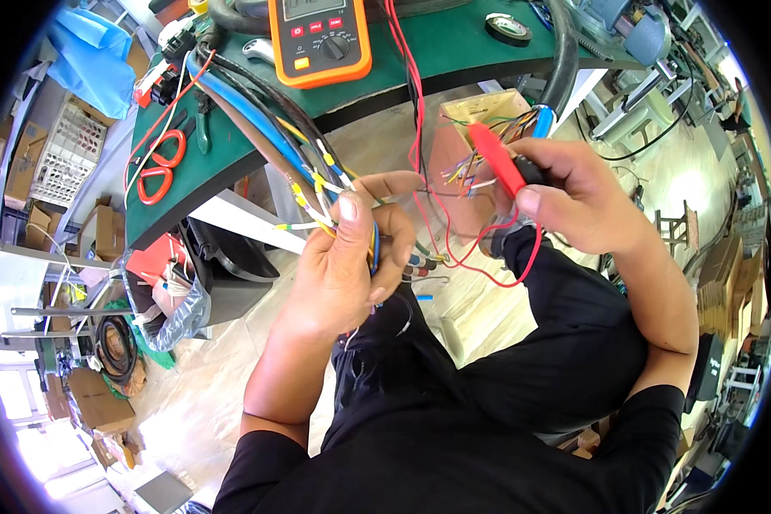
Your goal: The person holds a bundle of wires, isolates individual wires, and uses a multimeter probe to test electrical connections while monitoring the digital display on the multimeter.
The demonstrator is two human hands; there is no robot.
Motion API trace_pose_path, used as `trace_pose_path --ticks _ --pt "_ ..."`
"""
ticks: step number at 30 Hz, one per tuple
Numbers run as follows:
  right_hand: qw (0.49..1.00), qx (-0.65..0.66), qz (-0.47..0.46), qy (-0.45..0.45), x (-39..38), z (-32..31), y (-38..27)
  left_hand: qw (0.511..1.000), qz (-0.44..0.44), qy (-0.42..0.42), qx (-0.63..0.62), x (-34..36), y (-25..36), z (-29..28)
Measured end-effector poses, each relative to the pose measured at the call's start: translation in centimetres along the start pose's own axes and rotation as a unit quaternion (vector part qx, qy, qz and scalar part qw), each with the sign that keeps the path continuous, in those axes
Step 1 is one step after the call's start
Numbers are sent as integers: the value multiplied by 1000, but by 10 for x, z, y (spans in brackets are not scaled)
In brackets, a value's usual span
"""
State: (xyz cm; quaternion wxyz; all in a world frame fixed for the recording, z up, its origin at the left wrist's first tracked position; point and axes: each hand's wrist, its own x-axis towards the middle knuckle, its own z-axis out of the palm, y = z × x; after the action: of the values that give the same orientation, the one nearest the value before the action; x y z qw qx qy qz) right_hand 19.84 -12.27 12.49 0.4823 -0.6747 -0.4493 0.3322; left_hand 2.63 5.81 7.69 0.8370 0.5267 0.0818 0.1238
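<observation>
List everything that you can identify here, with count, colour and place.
Tabletop: one, green, across top
Meter: one, orange, tabletop, centre
Tape roll: one, black, tabletop, right
Scissors: one pair, red handles, tabletop, left
Thick cables: several, blue, brown, black, left of centre
Test leads: several, red and black, centre
Marked wires: several, white and yellow, centre
Clip: one, red, right of centre
Open box: one, tan, below tabletop
Sheet: one, light blue, top left
Cardboard boxes: several, brown, left side
Left fingers: several, bare, gripping marked wires
Right fingers: several, bare, gripping clip

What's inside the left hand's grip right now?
Thin wires, some with yellow sleeves, run into the left hand. Its fingers cover part of them, so their exact number cannot be seen.
</observation>
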Motion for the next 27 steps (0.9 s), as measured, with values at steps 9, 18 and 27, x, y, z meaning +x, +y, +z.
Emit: trace_pose_path --ticks 9,18,27 --pt "999 -30 4 -10 3 12 7 999 -32 27 -19 1 -3 -2" --pt "991 -109 -54 -51 2 13 12 997 -4 71 5 9 -10 1" --pt "989 -119 -67 -50 4 13 20 993 -66 80 -49 9 -6 -1"
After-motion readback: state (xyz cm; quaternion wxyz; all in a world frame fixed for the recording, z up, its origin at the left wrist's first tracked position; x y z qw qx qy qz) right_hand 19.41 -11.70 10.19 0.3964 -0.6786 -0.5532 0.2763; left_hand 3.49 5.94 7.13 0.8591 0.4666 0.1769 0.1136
